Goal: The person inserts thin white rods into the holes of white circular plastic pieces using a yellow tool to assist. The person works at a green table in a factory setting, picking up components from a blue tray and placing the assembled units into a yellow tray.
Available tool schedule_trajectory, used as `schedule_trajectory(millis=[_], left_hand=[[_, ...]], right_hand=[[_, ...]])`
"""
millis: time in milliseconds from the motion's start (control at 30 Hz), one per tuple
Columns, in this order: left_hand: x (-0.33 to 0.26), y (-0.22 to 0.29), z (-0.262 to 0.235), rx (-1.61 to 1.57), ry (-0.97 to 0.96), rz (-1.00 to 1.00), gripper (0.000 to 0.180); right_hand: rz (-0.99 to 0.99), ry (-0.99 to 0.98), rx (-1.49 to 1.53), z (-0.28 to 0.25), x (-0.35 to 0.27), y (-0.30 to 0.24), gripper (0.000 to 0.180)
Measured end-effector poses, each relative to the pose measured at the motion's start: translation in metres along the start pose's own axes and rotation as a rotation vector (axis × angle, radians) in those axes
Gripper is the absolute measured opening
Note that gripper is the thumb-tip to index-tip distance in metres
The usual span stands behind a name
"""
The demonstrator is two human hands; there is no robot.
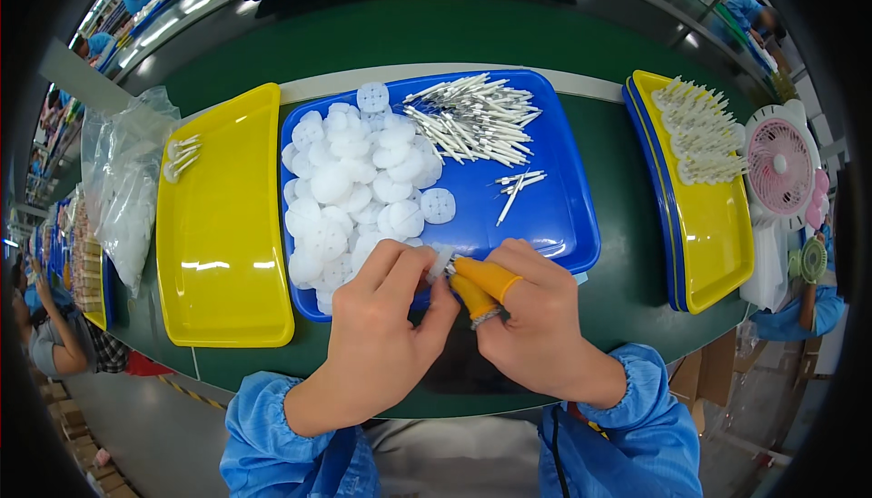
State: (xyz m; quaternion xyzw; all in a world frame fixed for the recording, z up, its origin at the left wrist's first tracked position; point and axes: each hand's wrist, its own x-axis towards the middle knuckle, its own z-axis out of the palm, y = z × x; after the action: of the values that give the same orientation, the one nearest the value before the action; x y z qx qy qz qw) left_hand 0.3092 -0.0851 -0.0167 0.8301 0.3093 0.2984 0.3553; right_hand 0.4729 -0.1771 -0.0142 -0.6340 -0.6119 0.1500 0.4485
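Note:
At the near edge of a blue tray (554, 212), my two hands meet. My left hand (377, 325) pinches a translucent white plastic disc (441, 263) between thumb and fingers. Yellow finger cots cover two fingertips of my right hand (531, 316), which are closed against the disc; a small part between them is mostly hidden. In the tray's left half lies a heap of white round discs (354, 184) with small holes. At its back right is a pile of thin white sticks with grey parts (481, 116), and several loose sticks (516, 191) lie nearer.
A yellow tray (222, 262) on the left holds a few disc-and-stick pieces (182, 157). Right, another yellow tray (718, 262) on blue trays carries many such pieces (699, 134). A clear plastic bag (127, 198) lies far left; a pink-and-white fan (781, 166) stands far right.

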Motion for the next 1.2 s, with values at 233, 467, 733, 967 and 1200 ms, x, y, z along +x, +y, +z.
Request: schedule_trajectory(millis=[233, 467, 733, 967, 1200], left_hand=[[0.007, -0.002, -0.02, 0.036, 0.266, 0.041, 0.017], [0.033, -0.058, -0.103, 0.265, 0.603, -0.156, 0.015], [0.021, -0.224, -0.237, 0.753, 0.598, -0.399, 0.025], [0.021, -0.237, -0.236, 0.71, 0.542, -0.413, 0.027], [0.047, -0.137, -0.158, 0.577, 0.464, -0.133, 0.024]], right_hand=[[0.113, 0.103, -0.207, -0.012, 0.035, 0.025, 0.025], [0.243, 0.033, -0.651, -0.014, 0.031, 0.063, 0.011], [0.369, 0.025, -0.44, -0.019, 0.028, 0.06, 0.016], [0.376, 0.066, -0.179, -0.027, 0.021, 0.054, 0.029], [0.214, 0.036, -0.105, -0.031, 0.019, 0.047, 0.027]])
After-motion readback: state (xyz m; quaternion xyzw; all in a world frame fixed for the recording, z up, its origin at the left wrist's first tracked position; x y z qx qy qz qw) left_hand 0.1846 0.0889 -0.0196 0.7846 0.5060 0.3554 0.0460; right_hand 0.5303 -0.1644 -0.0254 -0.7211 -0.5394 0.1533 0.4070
